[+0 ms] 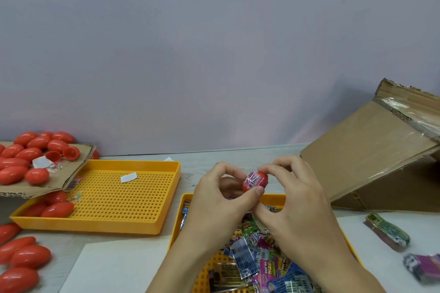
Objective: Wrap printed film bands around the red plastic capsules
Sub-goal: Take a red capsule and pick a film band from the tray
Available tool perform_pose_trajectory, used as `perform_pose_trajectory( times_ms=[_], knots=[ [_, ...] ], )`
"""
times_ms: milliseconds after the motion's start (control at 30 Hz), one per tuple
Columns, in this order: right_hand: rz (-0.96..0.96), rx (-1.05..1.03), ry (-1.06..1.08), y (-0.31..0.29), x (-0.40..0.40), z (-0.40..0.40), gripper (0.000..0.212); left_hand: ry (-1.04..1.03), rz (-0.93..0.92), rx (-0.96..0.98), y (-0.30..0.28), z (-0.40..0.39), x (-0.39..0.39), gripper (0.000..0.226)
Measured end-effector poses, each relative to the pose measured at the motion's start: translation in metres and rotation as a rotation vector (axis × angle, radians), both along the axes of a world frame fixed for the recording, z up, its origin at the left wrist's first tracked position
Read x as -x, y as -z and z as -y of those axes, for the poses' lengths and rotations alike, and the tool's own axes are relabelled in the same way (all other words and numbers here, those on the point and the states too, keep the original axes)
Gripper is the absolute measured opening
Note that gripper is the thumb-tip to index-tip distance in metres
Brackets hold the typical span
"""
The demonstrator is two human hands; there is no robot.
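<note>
A red capsule [262, 177] with a pink printed film band [254, 180] around it is held above the near yellow tray [184, 197]. My left hand [219, 202] pinches its lower end with thumb and fingers. My right hand [295, 197] pinches its upper right end with curled fingertips. Loose printed film bands [259, 259] fill the near tray under my wrists. Bare red capsules [26, 157] lie heaped on a cardboard sheet at the left, and others [21, 259] lie on the table at the lower left.
A second perforated yellow tray [123, 200] at the left holds a few capsules and a white slip. A tilted cardboard box [371, 159] stands at the right. Bundled bands [388, 232] lie on white paper at the right. A white sheet [119, 266] lies near me.
</note>
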State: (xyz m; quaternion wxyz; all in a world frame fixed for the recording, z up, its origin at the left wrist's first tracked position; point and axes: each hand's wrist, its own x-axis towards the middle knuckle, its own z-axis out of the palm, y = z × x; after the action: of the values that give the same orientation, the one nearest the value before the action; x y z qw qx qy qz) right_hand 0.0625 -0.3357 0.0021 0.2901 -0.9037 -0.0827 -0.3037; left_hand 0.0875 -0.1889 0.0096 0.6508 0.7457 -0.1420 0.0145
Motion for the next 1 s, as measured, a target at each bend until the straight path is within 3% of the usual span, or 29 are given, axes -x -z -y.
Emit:
perform_pose_trajectory(
  times_ms=[300,500,633,800,933,1000],
  knots=[
    [-0.063,-0.003,-0.154,-0.004,0.000,0.003,0.041,0.174,-0.151,0.120,0.004,0.000,-0.002,0.018],
    [-0.098,-0.174,-0.332,-0.006,0.001,-0.004,0.045,0.319,-0.486,0.543,-0.002,-0.001,-0.001,0.035],
    [-0.028,-0.393,-0.256,-0.003,0.002,-0.014,0.057,0.366,-0.554,0.727,-0.011,-0.001,0.003,0.040],
    [0.045,-0.130,-0.099,-0.006,0.004,-0.020,0.046,0.162,-0.451,0.649,-0.006,0.004,-0.003,0.052],
    [-0.087,0.037,0.049,-0.006,0.004,-0.020,0.025,0.076,-0.430,0.471,0.002,0.006,-0.004,0.048],
    [-0.265,-0.063,0.086,-0.008,0.004,-0.017,0.018,0.004,-0.416,0.392,0.004,0.007,-0.005,0.043]
  ],
)
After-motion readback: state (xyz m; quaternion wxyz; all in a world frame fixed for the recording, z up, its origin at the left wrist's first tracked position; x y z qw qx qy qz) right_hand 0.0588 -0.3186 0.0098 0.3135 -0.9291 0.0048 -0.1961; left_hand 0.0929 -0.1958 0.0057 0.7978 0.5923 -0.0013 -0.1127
